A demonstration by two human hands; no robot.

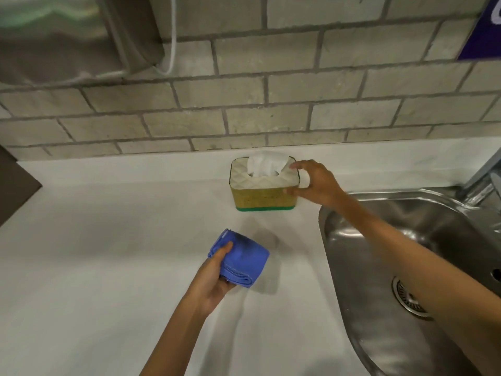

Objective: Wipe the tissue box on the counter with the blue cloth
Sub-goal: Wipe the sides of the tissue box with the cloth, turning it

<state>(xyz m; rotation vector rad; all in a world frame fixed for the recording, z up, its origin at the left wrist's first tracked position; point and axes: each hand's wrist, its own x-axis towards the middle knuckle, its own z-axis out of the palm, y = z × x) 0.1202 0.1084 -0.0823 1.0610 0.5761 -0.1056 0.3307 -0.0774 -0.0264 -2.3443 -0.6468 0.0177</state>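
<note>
The tissue box [260,195] stands on the white counter near the back wall; it has a yellow-green woven side, a green base band, a quilted cream lid and a white tissue sticking out. My right hand [317,185] is at its right end, forefinger on the lid's far corner and thumb at the near right corner, fingers spread around that end. My left hand [217,278] holds a folded blue cloth [241,259] above the counter, in front of and slightly left of the box, apart from it.
A steel sink [406,267] with a drain lies at the right, and my right forearm crosses over it. A metal tap [482,183] rises at the far right. A brick-tiled wall [271,109] backs the counter [108,253]. A dark panel sits at the left edge.
</note>
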